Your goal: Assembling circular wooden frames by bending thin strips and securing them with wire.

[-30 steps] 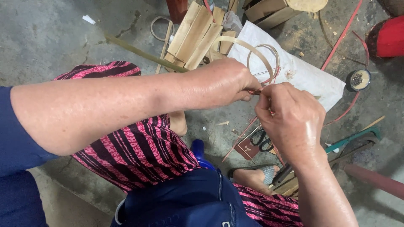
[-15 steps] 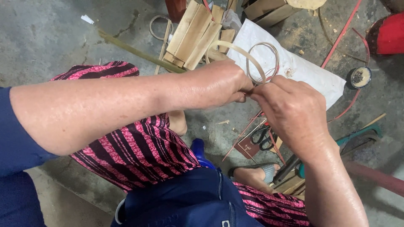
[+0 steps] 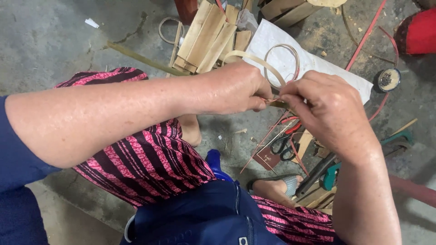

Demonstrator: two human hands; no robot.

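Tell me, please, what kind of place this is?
Probably a small bamboo craft workshop on a bare concrete floor: split bamboo slats lie piled, scissors lie nearby, and both hands bend a thin strip.

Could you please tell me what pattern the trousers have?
Trousers: pink and black stripes, clearest in the head view.

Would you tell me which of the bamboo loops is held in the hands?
The pale flat strip loop above the left hand; the other hoop lies untouched on the floor.
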